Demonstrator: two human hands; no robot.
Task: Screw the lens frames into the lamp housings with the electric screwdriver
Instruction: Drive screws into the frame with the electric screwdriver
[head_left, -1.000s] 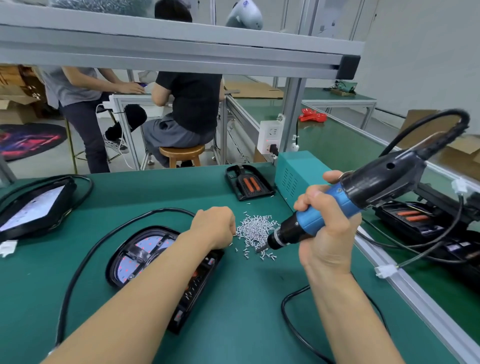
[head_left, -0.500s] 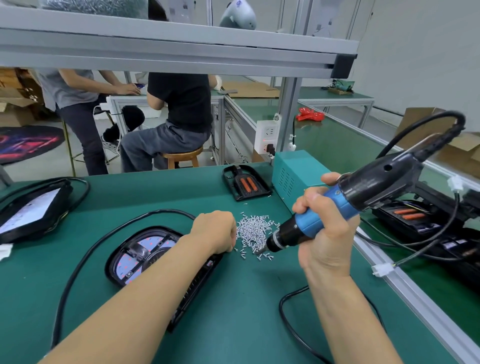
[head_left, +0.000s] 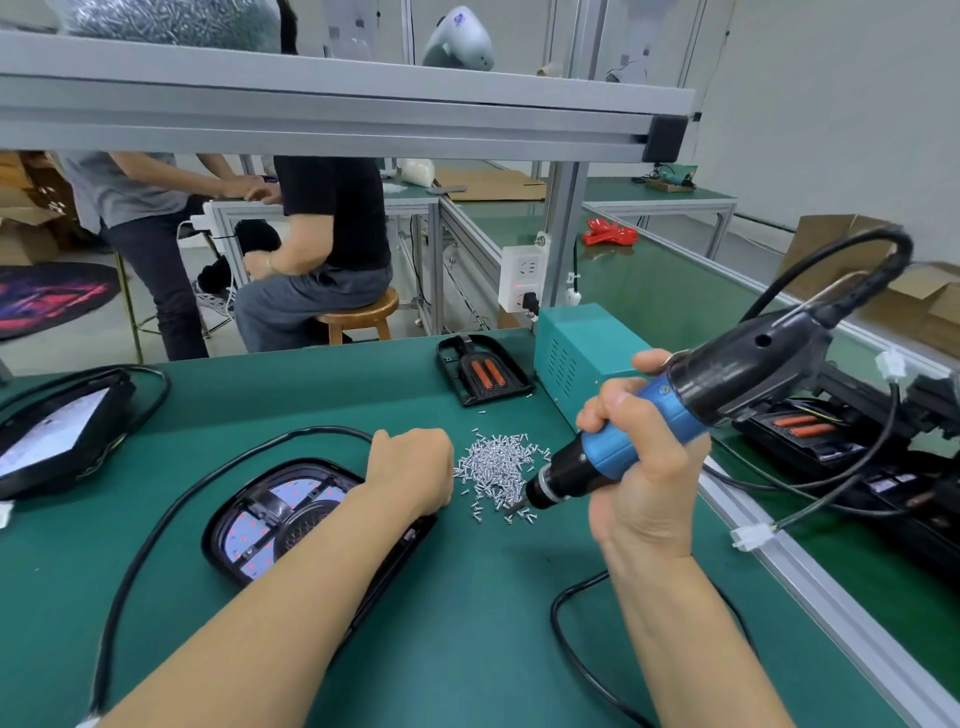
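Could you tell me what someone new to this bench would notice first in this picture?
Most striking is the blue and black electric screwdriver, gripped in the right hand at the right, its tip dipping into the heap of small silver screws mid-bench. Left of the heap, the left hand, fingers curled, rests by the far edge of a black lamp housing with red-dotted panels.

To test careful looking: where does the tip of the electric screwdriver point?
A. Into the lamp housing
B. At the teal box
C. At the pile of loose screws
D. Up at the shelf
C: the right hand tilts the electric screwdriver so its tip meets the pile of screws.
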